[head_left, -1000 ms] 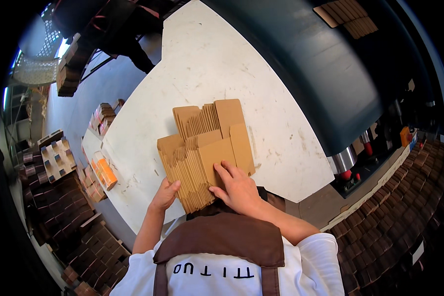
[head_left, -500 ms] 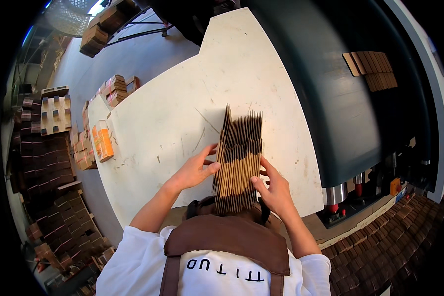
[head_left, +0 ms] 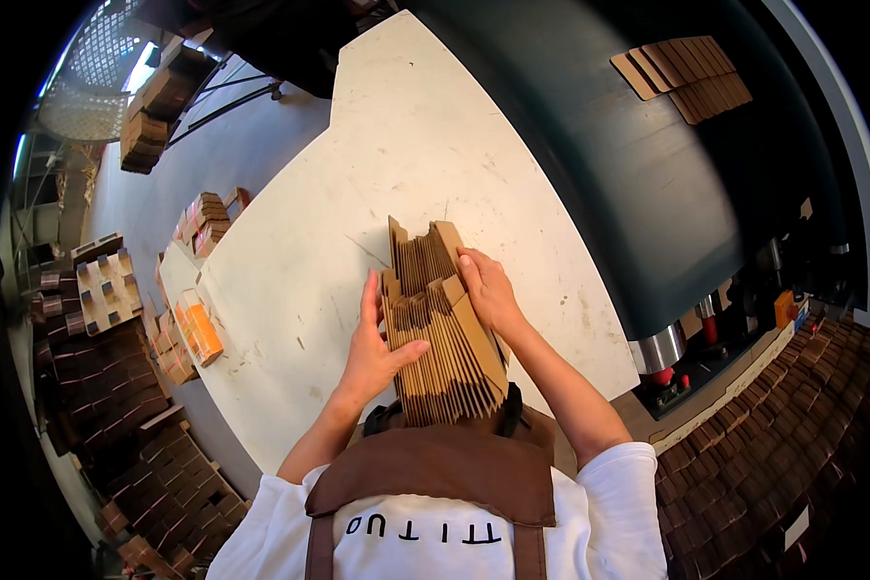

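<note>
A thick stack of folded cardboard pieces [head_left: 435, 348] stands on edge at the near side of the white table [head_left: 329, 232], close to my apron. My left hand [head_left: 369, 350] lies along its left side, fingers extended upward and thumb over the front edges. On the right, my right hand [head_left: 490, 293] presses its fingers over the outermost piece, which leans inward with its broad face showing. The stack is held between both hands, its right-hand pieces tilted and slightly fanned. Its underside is hidden.
Right of the table runs a dark green conveyor belt [head_left: 599, 164] bearing overlapping cardboard pieces [head_left: 684, 77]. An orange box [head_left: 198, 333] sits at the table's left edge. Bundled cardboard [head_left: 106, 377] is piled on the left floor; rows of cardboard [head_left: 744, 454] fill the lower right.
My right hand has moved up from the stack's lower right side to its upper right. The right-hand pieces now tilt and fan. The view has turned, shifting the surroundings.
</note>
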Demonstrator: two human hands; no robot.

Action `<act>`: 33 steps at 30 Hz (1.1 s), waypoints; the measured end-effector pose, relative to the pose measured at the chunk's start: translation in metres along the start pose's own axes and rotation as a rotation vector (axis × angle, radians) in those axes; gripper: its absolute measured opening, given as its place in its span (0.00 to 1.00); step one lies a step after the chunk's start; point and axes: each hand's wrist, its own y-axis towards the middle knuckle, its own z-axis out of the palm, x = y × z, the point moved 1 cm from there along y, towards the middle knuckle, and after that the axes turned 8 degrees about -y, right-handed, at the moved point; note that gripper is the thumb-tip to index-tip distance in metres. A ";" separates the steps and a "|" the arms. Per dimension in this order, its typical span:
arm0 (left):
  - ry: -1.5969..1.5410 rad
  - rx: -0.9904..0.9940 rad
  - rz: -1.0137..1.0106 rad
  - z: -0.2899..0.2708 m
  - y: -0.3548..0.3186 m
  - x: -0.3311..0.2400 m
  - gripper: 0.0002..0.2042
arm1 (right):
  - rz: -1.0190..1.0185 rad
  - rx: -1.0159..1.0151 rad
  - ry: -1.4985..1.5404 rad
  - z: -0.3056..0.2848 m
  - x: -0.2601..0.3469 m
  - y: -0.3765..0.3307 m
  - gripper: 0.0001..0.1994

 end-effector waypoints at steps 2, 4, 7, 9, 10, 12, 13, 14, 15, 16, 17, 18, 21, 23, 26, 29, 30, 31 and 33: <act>-0.073 0.014 -0.038 -0.002 0.001 -0.001 0.52 | -0.007 0.000 0.018 0.000 0.006 -0.006 0.20; -0.069 0.008 -0.043 -0.005 0.001 0.002 0.51 | 0.057 0.017 0.059 -0.002 0.009 -0.011 0.20; -0.041 0.046 -0.064 -0.011 0.001 0.006 0.49 | 0.046 0.031 0.088 -0.004 0.011 -0.017 0.20; -0.003 0.078 -0.093 -0.018 0.000 0.013 0.47 | -0.029 0.026 0.057 -0.008 0.011 -0.026 0.20; 0.023 0.086 -0.114 -0.026 -0.002 0.022 0.46 | -0.083 0.019 0.023 -0.012 0.009 -0.036 0.21; 0.003 0.108 -0.137 -0.035 -0.012 0.037 0.45 | -0.155 0.012 -0.058 -0.027 0.019 -0.063 0.25; -0.043 0.128 -0.133 -0.036 -0.017 0.043 0.45 | -0.173 0.045 -0.059 -0.030 0.014 -0.075 0.26; -0.089 0.149 -0.130 -0.037 -0.020 0.048 0.45 | -0.191 0.078 -0.059 -0.032 0.010 -0.088 0.28; -0.127 0.149 -0.165 -0.036 -0.021 0.047 0.46 | -0.205 0.104 -0.061 -0.033 0.008 -0.098 0.29; -0.166 0.150 -0.200 -0.035 -0.023 0.045 0.46 | -0.217 0.118 -0.093 -0.027 0.008 -0.104 0.30; -0.206 0.150 -0.236 -0.035 -0.025 0.045 0.47 | -0.230 0.132 -0.125 -0.016 0.008 -0.109 0.30; -0.253 0.152 -0.254 -0.038 -0.026 0.049 0.47 | -0.253 0.145 -0.159 -0.007 0.012 -0.110 0.31; -0.486 0.137 -0.294 -0.069 -0.035 0.066 0.47 | -0.347 0.153 -0.353 0.002 0.050 -0.111 0.33; -0.787 0.115 -0.309 -0.084 -0.049 0.076 0.48 | -0.504 0.083 -0.494 0.004 0.088 -0.115 0.34; -1.073 0.039 -0.113 -0.081 -0.059 0.081 0.48 | -0.796 -0.024 -0.690 0.010 0.147 -0.123 0.34; -1.253 -0.015 0.082 -0.081 -0.063 0.090 0.48 | -0.962 -0.096 -0.791 0.026 0.184 -0.134 0.34; -1.275 -0.022 0.117 -0.082 -0.064 0.091 0.48 | -1.005 -0.116 -0.825 0.031 0.188 -0.137 0.32; -1.293 -0.023 0.140 -0.083 -0.067 0.090 0.48 | -1.025 -0.120 -0.834 0.035 0.193 -0.141 0.32; -1.303 -0.024 0.177 -0.089 -0.073 0.086 0.48 | -1.053 -0.128 -0.854 0.043 0.200 -0.148 0.32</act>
